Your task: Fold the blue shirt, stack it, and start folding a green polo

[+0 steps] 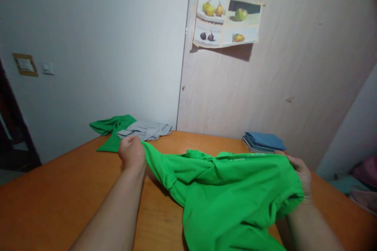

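A bright green T-shirt (229, 192) is stretched between my two hands above the orange wooden table (59, 196). My left hand (131, 151) is closed on the shirt's left shoulder or sleeve edge. My right hand (300, 174) grips the shirt's right side, its fingers partly hidden by the cloth. The shirt's lower part hangs toward me and lies bunched on the table.
At the table's far left lie another green garment (110, 127) and a grey one (145, 130). A stack of folded blue cloths (263, 142) sits at the far right by the wooden panel. A fruit poster (226, 21) hangs on the panel.
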`<state>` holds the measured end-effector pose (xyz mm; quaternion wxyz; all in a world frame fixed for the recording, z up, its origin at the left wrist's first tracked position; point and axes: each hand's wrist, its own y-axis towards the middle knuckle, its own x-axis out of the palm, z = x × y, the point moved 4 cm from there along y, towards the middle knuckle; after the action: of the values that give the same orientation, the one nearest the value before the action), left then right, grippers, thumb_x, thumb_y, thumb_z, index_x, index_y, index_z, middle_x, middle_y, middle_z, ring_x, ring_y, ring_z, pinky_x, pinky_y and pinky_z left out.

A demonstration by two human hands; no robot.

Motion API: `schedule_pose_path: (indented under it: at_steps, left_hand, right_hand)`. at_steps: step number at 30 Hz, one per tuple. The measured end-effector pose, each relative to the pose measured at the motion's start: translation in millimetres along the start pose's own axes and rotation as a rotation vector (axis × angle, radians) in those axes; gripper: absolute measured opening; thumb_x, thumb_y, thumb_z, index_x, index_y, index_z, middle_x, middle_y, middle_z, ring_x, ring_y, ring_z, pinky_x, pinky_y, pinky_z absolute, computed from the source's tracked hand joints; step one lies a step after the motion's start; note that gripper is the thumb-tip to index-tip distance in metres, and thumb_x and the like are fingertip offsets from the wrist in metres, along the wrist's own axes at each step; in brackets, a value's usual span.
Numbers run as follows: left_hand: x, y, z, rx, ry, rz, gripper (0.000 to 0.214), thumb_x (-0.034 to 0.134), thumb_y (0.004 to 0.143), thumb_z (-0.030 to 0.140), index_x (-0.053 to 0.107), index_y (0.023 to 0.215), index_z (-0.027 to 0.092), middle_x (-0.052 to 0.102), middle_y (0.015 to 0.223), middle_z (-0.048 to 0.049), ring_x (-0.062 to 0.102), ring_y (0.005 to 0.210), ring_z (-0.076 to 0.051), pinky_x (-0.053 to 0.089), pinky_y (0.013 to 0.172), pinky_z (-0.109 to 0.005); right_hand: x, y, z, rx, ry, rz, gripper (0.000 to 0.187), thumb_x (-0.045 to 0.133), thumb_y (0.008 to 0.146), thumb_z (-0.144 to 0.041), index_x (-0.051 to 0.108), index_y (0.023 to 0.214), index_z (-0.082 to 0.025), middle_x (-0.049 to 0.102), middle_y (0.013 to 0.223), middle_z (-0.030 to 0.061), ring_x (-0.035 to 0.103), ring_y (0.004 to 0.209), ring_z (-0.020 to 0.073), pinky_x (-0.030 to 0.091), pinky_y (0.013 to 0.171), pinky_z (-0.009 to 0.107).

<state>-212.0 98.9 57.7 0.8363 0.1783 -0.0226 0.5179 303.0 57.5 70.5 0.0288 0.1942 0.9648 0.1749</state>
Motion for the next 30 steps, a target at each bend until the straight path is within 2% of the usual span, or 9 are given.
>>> schedule_pose_path:
  at_steps: [5, 8, 11, 13, 18, 21, 24, 27, 30]
  left_hand:
    - [5.3, -37, 36, 0.355, 0.571, -0.182, 0.026, 0.054, 0.086, 0.040, 0.062, 0.105, 0.024, 0.070, 0.100, -0.0058, 0.064, 0.092, -0.026, 0.046, 0.078, -0.036]
    - [20.3, -62, 41, 0.517, 0.714, -0.396, 0.024, 0.050, 0.090, 0.041, 0.062, 0.102, 0.024, 0.071, 0.108, -0.0066, 0.063, 0.103, -0.027, 0.044, 0.082, -0.036]
    - [36.9, -79, 24, 0.497, 0.766, -0.758, 0.026, 0.050, 0.090, 0.043, 0.063, 0.098, 0.022, 0.072, 0.099, -0.0075, 0.067, 0.092, -0.025, 0.044, 0.072, -0.031]
    - [40.8, -83, 13, 0.469, 0.843, -0.892, 0.033, 0.054, 0.086, 0.049, 0.065, 0.102, 0.021, 0.073, 0.103, -0.0112, 0.068, 0.093, -0.026, 0.044, 0.069, -0.030]
    - [34.0, -81, 1, 0.380, 1.084, -0.976, 0.050, 0.056, 0.078, 0.066, 0.067, 0.096, 0.021, 0.072, 0.111, -0.0191, 0.067, 0.101, -0.036, 0.044, 0.071, -0.034]
    - [32.7, -86, -3, 0.369, 1.128, -1.048, 0.042, 0.063, 0.072, 0.063, 0.066, 0.082, 0.022, 0.074, 0.098, -0.0162, 0.069, 0.092, -0.034, 0.044, 0.068, -0.034]
    - [35.5, -90, -7, 0.383, 1.087, -1.067, 0.022, 0.068, 0.069, 0.044, 0.063, 0.073, 0.023, 0.074, 0.088, -0.0107, 0.068, 0.082, -0.029, 0.041, 0.064, -0.031]
    - [40.6, -90, -10, 0.406, 1.045, -1.063, 0.010, 0.060, 0.075, 0.031, 0.059, 0.070, 0.023, 0.071, 0.081, -0.0061, 0.066, 0.076, -0.023, 0.038, 0.060, -0.028]
    - [46.2, -86, -7, 0.424, 0.847, -0.991, 0.015, 0.052, 0.083, 0.031, 0.055, 0.071, 0.022, 0.068, 0.075, -0.0037, 0.064, 0.073, -0.020, 0.037, 0.059, -0.026]
  right_hand:
    - [16, -4, -6, 0.077, 0.281, -0.156, 0.039, 0.049, 0.080, -0.066, 0.053, 0.069, -0.028, 0.025, 0.047, -0.0064, 0.029, 0.047, 0.0154, 0.035, 0.057, 0.034]
    - [29, -2, 4, 0.191, 0.299, -0.195, 0.035, 0.060, 0.077, -0.061, 0.063, 0.079, -0.026, 0.040, 0.051, -0.0051, 0.033, 0.046, 0.0131, 0.030, 0.049, 0.030]
    - [43, -4, 21, 0.286, 0.090, -0.305, 0.039, 0.072, 0.072, -0.057, 0.070, 0.087, -0.021, 0.059, 0.063, -0.0012, 0.045, 0.050, 0.0129, 0.033, 0.048, 0.027]
    - [54, -9, 30, 0.281, -0.066, -0.456, 0.039, 0.076, 0.069, -0.054, 0.072, 0.085, -0.019, 0.067, 0.071, 0.0012, 0.055, 0.059, 0.0164, 0.042, 0.054, 0.027]
    - [74, -26, 46, 0.250, -0.253, -0.748, 0.030, 0.085, 0.057, -0.039, 0.073, 0.077, -0.020, 0.070, 0.068, -0.0006, 0.063, 0.070, 0.0216, 0.052, 0.069, 0.033]
    - [79, -25, 56, 0.211, -0.361, -0.724, 0.027, 0.083, 0.056, -0.036, 0.072, 0.076, -0.021, 0.066, 0.061, -0.0037, 0.061, 0.064, 0.0187, 0.049, 0.063, 0.029]
    - [79, -19, 65, 0.128, -0.461, -0.621, 0.026, 0.083, 0.056, -0.032, 0.073, 0.077, -0.022, 0.070, 0.069, -0.0014, 0.062, 0.069, 0.0192, 0.047, 0.064, 0.028]
    - [76, -14, 71, 0.062, -0.527, -0.503, 0.028, 0.083, 0.053, -0.027, 0.072, 0.079, -0.023, 0.073, 0.082, 0.0030, 0.065, 0.081, 0.0224, 0.047, 0.072, 0.029]
    - [78, -16, 78, 0.081, -0.617, -0.549, 0.020, 0.078, 0.058, -0.028, 0.070, 0.075, -0.021, 0.072, 0.075, 0.0024, 0.064, 0.073, 0.0205, 0.045, 0.066, 0.028]
